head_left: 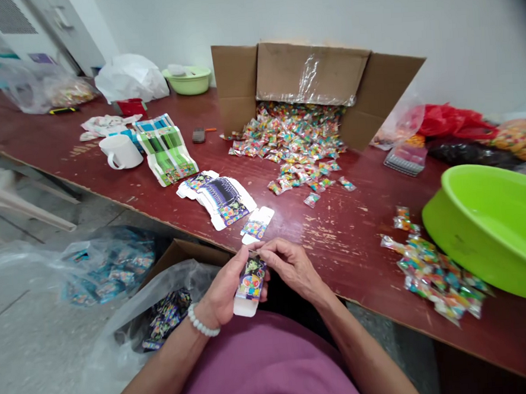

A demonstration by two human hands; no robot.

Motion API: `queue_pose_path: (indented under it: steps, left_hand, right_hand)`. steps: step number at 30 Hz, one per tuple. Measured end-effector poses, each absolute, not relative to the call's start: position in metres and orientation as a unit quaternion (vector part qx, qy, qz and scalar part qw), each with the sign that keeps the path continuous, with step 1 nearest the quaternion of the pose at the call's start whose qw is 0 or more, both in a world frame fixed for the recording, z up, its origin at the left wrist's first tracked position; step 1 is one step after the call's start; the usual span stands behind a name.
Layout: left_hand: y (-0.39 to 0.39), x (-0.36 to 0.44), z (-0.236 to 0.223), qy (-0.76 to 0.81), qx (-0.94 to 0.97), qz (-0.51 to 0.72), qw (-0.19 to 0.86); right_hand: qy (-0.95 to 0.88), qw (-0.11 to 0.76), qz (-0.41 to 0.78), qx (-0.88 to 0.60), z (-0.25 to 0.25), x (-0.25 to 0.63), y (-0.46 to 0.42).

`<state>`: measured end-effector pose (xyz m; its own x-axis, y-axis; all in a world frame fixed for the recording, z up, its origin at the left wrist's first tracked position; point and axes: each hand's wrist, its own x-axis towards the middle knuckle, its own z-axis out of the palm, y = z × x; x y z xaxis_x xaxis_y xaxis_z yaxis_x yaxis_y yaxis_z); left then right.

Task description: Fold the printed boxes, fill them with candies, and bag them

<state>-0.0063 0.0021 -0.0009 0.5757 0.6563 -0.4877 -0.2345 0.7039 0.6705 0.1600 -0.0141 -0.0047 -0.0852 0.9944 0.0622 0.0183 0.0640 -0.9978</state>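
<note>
A small printed candy box (pixel 252 279) is held upright just off the table's front edge, its white flap open at the lower end. My left hand (pixel 227 281), with a beaded bracelet at the wrist, wraps round the box from the left. At the box's upper end, the fingers of my right hand (pixel 290 265) pinch the flap edge. Just beyond my hands lies a flat box blank (pixel 259 222), and behind it a fanned stack of dark printed blanks (pixel 225 198). Small wrapped candies (pixel 299 132) spill out from a cardboard carton (pixel 313 75).
A green basin (pixel 492 230) stands at right beside a loose candy pile (pixel 437 278). To the left are green box blanks (pixel 167 149) and a white mug (pixel 121 152). Below the table edge, a clear plastic bag (pixel 192 278) holds dark printed packs (pixel 167 316).
</note>
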Motion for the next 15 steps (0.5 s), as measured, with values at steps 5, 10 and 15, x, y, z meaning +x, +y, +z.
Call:
queue_pose_path:
  steps: [5,10,15]
  left_hand:
    - [0.004,0.0,-0.003,0.419,0.347,0.283,0.79]
    - [0.006,0.003,-0.004,0.421,0.369,0.283,0.778]
    - [0.007,0.0,-0.006,0.417,0.404,0.28,0.764]
  right_hand:
    - [-0.471,0.469,0.611,-0.43,-0.007,0.161,-0.008]
    - [-0.439,0.484,0.609,-0.45,-0.007,0.157,-0.003]
    - [-0.408,0.495,0.612,-0.463,-0.006,0.157,-0.003]
